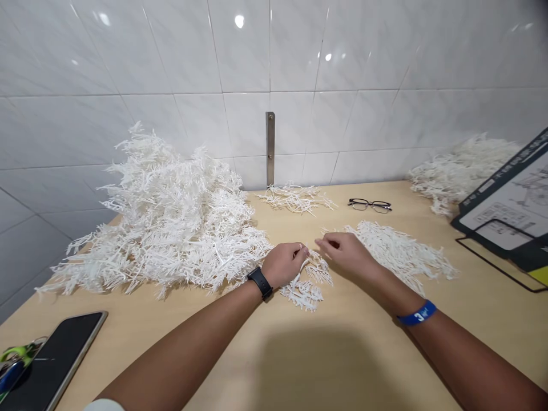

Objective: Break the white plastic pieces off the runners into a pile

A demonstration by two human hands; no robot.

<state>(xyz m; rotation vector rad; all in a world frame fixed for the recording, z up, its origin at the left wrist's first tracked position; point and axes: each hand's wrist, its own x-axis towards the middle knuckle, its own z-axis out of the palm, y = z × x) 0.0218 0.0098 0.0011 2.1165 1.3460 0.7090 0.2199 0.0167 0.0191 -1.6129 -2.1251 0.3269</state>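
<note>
My left hand [283, 264], with a black watch at the wrist, is closed on a white branched piece [303, 292] that hangs below its fingers over the table. Just to the right, my right hand [346, 251] has its thumb and fingertips pinched together; whatever they hold is too small to make out. A blue band circles that wrist. The two hands are a little apart. Left of them rises a large heap of white branched pieces [175, 217]. A flatter pile of small white bits [398, 251] lies beside and behind my right hand.
Behind the hands, loose white stems [295, 198] lie near the tiled wall, with glasses [370, 204] to their right. Another white pile [462, 168] and a dark printed board [509, 200] stand at the right. A phone [60, 354] and keys [17, 359] lie front left.
</note>
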